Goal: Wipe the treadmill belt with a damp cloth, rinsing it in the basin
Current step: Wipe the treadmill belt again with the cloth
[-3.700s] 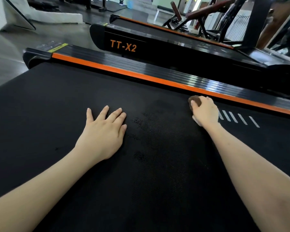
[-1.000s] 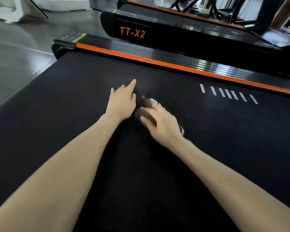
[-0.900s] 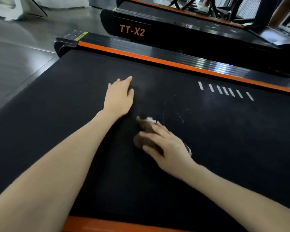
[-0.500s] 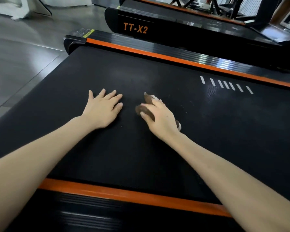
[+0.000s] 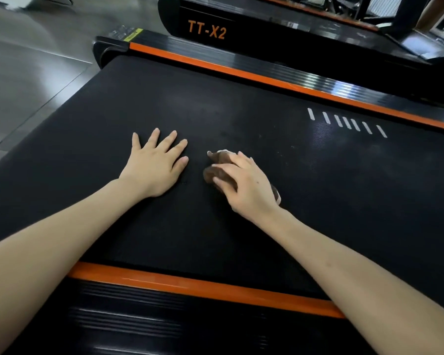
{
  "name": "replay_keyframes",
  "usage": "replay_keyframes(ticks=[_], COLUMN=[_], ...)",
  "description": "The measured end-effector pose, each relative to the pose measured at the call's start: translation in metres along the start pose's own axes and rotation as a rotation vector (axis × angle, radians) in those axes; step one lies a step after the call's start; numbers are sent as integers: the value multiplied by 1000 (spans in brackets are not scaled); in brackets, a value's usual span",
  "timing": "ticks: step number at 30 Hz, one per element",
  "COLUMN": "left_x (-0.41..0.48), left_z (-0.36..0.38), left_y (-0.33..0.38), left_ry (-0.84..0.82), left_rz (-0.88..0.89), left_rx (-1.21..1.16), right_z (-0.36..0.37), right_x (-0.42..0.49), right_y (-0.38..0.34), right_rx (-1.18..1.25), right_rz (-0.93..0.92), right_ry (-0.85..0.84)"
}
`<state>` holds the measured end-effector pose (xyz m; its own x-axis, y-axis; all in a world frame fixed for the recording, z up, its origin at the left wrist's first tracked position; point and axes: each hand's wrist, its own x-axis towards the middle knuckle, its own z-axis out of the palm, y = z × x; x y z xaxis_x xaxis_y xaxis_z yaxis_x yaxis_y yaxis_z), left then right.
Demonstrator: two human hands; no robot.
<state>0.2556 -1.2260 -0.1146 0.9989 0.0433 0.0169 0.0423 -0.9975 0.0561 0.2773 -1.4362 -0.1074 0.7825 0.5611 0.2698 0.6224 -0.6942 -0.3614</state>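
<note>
Cloth (image 5: 213, 173) bunched in my right grip (image 5: 246, 186), clenched round it to bear down on belt (image 5: 344, 201). Left grip (image 5: 155, 167) released, flat on belt, likely bracing my lean.

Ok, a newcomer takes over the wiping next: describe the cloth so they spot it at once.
Start at the near treadmill's black belt. Two hands rest mid-belt, and the cloth is the brown wad with a white edge gripped under the right hand. The left hand beside it lies flat and bare.

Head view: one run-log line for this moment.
left hand flat on belt | right hand holds brown cloth against belt
</note>
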Motion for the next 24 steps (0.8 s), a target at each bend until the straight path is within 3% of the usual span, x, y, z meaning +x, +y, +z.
replay_keyframes(ticks=[3,8,13,19,22,24], left_x=[-1,-3,1,1,2,1], left_z=[-1,0,1,-4,-10,-12], left_y=[1,-2,-1,0,-7,-14], left_ry=[-7,13,-25,-59,-69,-65], left_rz=[3,19,8,-11,-28,-15], left_rx=[-7,3,27,-56,-217,-338], right_z=[-7,-56,-79,-16,8,1], right_x=[-18,-109,-132,-67,-41,-47], right_y=[-2,39,63,-13,-57,-49], right_rx=[3,32,44,126,149,143], right_rz=[-110,-371,-392,-519,-555,-549], right_ry=[-1,-217,-284,-231,-262,-280])
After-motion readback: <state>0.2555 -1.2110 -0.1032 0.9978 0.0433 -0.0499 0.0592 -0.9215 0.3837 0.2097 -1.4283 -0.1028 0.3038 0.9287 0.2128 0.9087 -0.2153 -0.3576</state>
